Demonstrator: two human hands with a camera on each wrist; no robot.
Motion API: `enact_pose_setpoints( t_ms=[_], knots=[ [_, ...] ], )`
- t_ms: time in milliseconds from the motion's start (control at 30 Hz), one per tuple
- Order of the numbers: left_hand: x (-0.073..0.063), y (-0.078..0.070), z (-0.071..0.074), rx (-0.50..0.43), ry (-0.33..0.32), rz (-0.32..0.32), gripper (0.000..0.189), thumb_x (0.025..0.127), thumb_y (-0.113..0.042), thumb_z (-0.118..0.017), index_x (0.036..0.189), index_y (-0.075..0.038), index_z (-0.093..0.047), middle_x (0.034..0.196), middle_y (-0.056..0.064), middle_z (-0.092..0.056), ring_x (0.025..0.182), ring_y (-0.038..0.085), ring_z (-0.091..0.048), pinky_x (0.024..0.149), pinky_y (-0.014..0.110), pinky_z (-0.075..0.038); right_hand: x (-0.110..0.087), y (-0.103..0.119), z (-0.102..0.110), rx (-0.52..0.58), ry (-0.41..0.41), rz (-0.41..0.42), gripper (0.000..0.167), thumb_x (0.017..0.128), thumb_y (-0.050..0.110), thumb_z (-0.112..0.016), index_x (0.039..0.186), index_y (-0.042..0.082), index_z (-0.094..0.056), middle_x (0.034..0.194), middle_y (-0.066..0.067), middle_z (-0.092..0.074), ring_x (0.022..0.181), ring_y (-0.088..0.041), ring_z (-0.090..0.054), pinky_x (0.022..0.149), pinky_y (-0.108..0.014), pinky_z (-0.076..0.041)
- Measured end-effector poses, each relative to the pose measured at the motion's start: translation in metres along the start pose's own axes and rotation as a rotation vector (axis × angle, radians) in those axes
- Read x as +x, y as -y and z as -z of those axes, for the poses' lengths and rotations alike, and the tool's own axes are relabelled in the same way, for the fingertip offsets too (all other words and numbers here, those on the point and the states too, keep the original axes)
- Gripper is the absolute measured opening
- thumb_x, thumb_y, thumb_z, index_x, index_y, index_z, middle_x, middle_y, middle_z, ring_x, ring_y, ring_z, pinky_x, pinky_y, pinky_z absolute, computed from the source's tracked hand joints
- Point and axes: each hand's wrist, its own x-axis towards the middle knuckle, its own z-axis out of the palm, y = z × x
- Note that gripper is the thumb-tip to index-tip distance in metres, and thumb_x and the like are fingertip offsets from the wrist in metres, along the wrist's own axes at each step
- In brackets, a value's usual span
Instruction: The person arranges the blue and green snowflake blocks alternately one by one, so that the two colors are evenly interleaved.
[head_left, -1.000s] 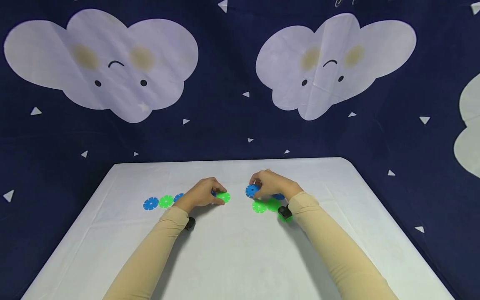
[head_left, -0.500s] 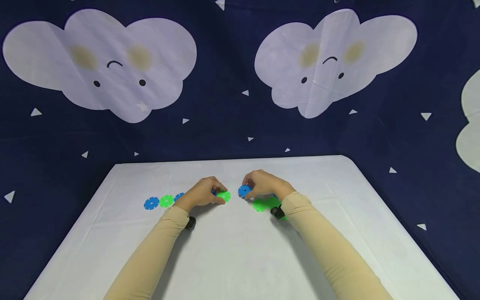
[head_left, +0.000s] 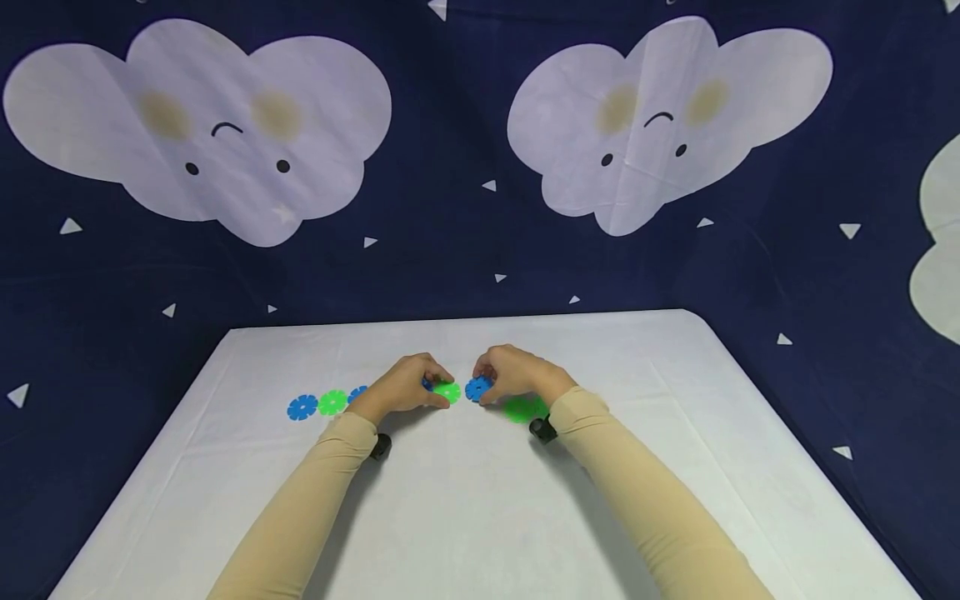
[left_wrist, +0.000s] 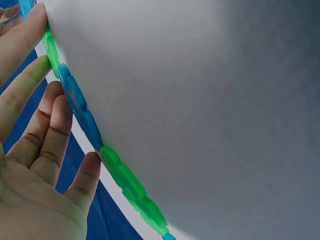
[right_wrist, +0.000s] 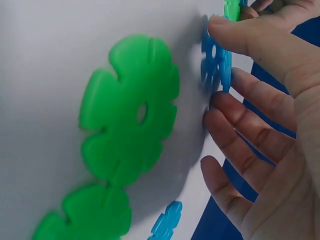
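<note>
My left hand [head_left: 401, 385] pinches a green notched snowflake disc [head_left: 450, 392] between thumb and index finger at the right end of a row. A blue snowflake disc [head_left: 477, 389] sits in the pinch of my right hand [head_left: 517, 372], a small gap to the right of that green one. The row continues leftward with alternating colours, ending in a green disc [head_left: 332, 402] and a blue disc [head_left: 302, 407]. Its middle lies hidden under my left hand. In the left wrist view, my other fingers lie along a blue disc [left_wrist: 80, 105] and a green disc [left_wrist: 132, 187].
Below my right wrist lie loose green discs [head_left: 519, 409], partly covered by the arm. The right wrist view shows two overlapping green discs [right_wrist: 122, 95] and a blue disc [right_wrist: 167, 220]. A white cloth covers the table [head_left: 465, 508]; a dark blue cloud-patterned cloth [head_left: 442, 275] hangs behind it.
My right hand has carried the blue disc leftward, narrowing the gap to the green disc. My left hand has stayed in place on the row's end.
</note>
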Motion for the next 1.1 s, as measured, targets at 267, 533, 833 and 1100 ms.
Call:
enact_pose_setpoints(
  t_ms=[267,533,833,1100],
  knots=[
    [0.001,0.0,-0.001,0.023,0.005,0.007,0.04,0.085,-0.023,-0.093,0.122,-0.013,-0.082,0.114,0.002,-0.071,0.102,0.016,-0.063,0.096,0.039,-0.056,-0.001,0.004,-0.002,-0.001,0.013,-0.004,0.042,0.084,0.022,-0.093,0.123,0.013,-0.079,0.122,-0.006,-0.074,0.109,-0.019,-0.065,0.104,-0.04,-0.056],
    [0.001,-0.001,-0.001,0.046,-0.003,-0.009,0.041,0.085,-0.025,-0.094,0.121,-0.012,-0.082,0.11,0.003,-0.07,0.099,0.016,-0.062,0.093,0.038,-0.055,-0.001,0.007,-0.003,0.004,0.025,0.02,0.042,0.084,0.018,-0.092,0.124,0.013,-0.078,0.123,-0.008,-0.073,0.116,-0.022,-0.067,0.106,-0.04,-0.056],
    [0.002,0.0,0.001,0.06,0.003,-0.014,0.04,0.085,-0.028,-0.094,0.12,-0.013,-0.081,0.113,0.006,-0.07,0.101,0.019,-0.063,0.093,0.041,-0.056,-0.002,0.007,-0.002,0.007,0.019,0.019,0.044,0.084,0.018,-0.093,0.125,0.013,-0.078,0.124,-0.01,-0.074,0.119,-0.024,-0.068,0.107,-0.041,-0.056],
    [0.0,-0.005,-0.001,0.082,-0.005,-0.042,0.047,0.085,-0.027,-0.093,0.127,-0.011,-0.078,0.116,0.006,-0.07,0.107,0.022,-0.066,0.099,0.045,-0.057,-0.012,0.0,0.007,0.005,0.045,0.025,0.049,0.089,0.023,-0.089,0.134,0.013,-0.073,0.126,-0.011,-0.074,0.115,-0.023,-0.068,0.106,-0.042,-0.056]
  ],
)
